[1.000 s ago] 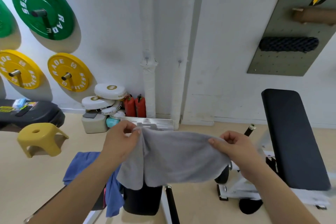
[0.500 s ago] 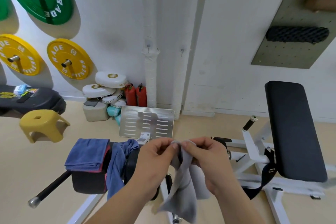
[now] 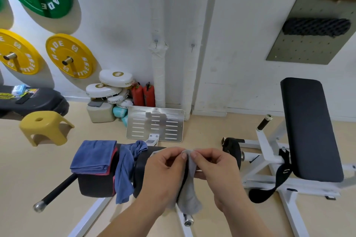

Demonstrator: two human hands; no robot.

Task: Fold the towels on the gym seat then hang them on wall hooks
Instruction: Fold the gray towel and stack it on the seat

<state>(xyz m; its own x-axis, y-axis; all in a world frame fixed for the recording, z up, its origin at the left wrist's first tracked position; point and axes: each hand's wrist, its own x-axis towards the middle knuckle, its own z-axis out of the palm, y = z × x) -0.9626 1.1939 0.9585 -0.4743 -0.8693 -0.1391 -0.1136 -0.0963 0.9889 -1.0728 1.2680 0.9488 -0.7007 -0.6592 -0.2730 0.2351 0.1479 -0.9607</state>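
Note:
A grey towel [image 3: 189, 192] hangs doubled between my hands, its top corners pinched together. My left hand [image 3: 163, 173] and my right hand [image 3: 217, 171] meet at those corners, thumbs almost touching, above the black gym seat [image 3: 96, 184]. On the seat's left end lies a folded blue towel [image 3: 92, 157] over a red one. A loose blue towel [image 3: 126, 169] drapes over the seat's middle. Two small wall hooks [image 3: 156, 42] [image 3: 192, 46] sit bare on the white wall above.
A metal footplate [image 3: 155, 126] stands behind the seat. A black padded bench [image 3: 308, 127] on a white frame fills the right. A yellow stool [image 3: 43, 127], white pads, red extinguishers [image 3: 143, 95] and wall-mounted weight plates [image 3: 70, 56] are on the left. A pegboard [image 3: 312, 25] hangs upper right.
My hands came together, bringing the grey towel's two ends to meet, so it now hangs folded in half. The view tilted down toward the seat.

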